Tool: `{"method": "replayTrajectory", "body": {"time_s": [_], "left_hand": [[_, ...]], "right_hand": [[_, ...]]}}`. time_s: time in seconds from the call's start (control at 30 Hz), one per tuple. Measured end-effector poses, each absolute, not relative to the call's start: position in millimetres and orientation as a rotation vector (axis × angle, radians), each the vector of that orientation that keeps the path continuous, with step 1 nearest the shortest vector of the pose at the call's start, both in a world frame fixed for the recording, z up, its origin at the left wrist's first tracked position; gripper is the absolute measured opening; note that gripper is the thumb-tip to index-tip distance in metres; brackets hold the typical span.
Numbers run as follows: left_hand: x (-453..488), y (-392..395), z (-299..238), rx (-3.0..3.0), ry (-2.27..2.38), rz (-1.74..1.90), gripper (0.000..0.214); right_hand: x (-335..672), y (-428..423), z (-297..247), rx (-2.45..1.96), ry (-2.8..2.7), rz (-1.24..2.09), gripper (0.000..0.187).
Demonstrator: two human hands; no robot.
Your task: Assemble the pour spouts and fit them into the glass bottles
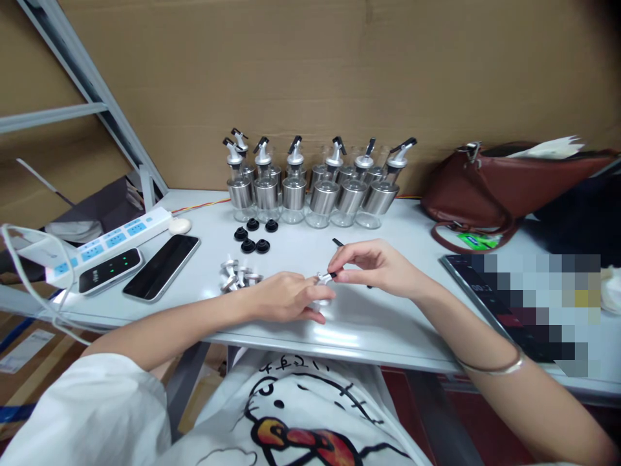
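Note:
My left hand (pixel 286 298) rests on the white table (pixel 369 317) with its fingers closed round a small silver pourer spout (pixel 323 279). My right hand (pixel 373 265) pinches a small black part against the tip of that spout. Just left of my left hand lies a little heap of silver spouts (pixel 237 275). Several black rubber stoppers (pixel 252 236) lie farther back. Behind them stand several glass and steel dispenser bottles (pixel 315 194), the back ones fitted with spouts.
A black phone (pixel 162 265), a small black device with green lights (pixel 109 270) and a white power strip (pixel 107 243) lie at the left. A brown handbag (pixel 504 188) sits at the back right. A tablet (pixel 528 304) lies at the right edge. Cardboard lines the wall behind.

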State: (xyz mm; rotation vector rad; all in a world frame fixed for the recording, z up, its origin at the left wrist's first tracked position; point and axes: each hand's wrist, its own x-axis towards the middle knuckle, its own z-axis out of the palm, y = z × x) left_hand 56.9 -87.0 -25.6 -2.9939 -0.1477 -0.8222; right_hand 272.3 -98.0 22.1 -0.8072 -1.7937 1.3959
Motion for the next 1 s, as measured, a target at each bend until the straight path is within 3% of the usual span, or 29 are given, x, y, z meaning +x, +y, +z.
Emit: {"method": "replayTrajectory", "body": {"time_s": [0.1,0.3,0.7,1.0], "left_hand": [[56.7,-87.2,-25.8,-3.008,-0.152,-0.801,0.029],[55.3,-86.2,-27.3,-3.051,-0.092,-0.778,0.029],[53.7,-85.5,-32.7,-3.124,-0.1,-0.591,0.034],[53.5,-86.0,-20.8,-3.043,-0.152,-0.67,0.036]], "right_hand": [[272.8,-99.1,22.1,-0.754,-1.771,1.528,0.011],[272.5,-102.1,22.7,-0.735,-1.851,1.654,0.036],[273.6,-99.8,20.3,-0.64,-1.945,1.775,0.027],[268.7,-102.5,20.8,-0.627,-1.851,1.731,0.027]]}}
